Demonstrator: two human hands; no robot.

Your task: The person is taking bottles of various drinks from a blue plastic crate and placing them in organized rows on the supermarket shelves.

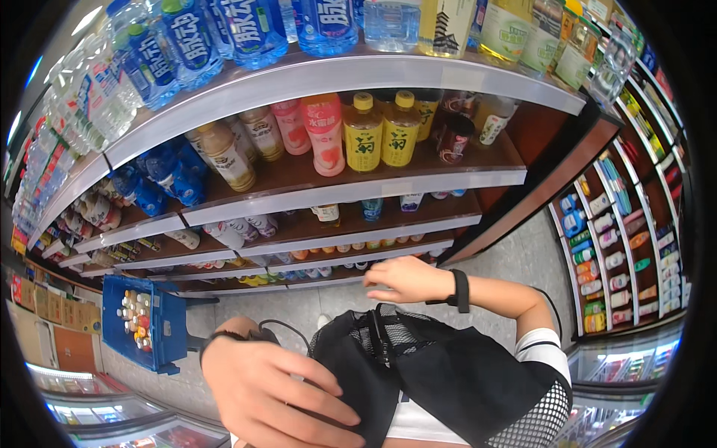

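Observation:
My left hand [280, 386] is raised close to the camera in front of my black mesh vest [437, 358]. Its fingers are spread and hold nothing. My right hand [406, 280], with a black band [460, 290] on the wrist, hovers before the lower shelves. Thumb and bent fingers stand apart, with nothing seen between them. Ahead is a drinks shelf unit [358, 193]. On one board stand two yellow-labelled tea bottles [363, 137], pink-labelled drink bottles [323, 134] and a dark can [455, 139]. Blue-labelled bottles [252, 31] line the upper board.
A blue plastic crate [175, 325] with several small bottles [135, 313] stands on the grey tiled floor [252, 308] at left. Cardboard boxes [61, 308] lie beyond it. Shelves of bottled toiletries [616, 257] rise at right. Glass-fronted display cases [616, 364] are behind me.

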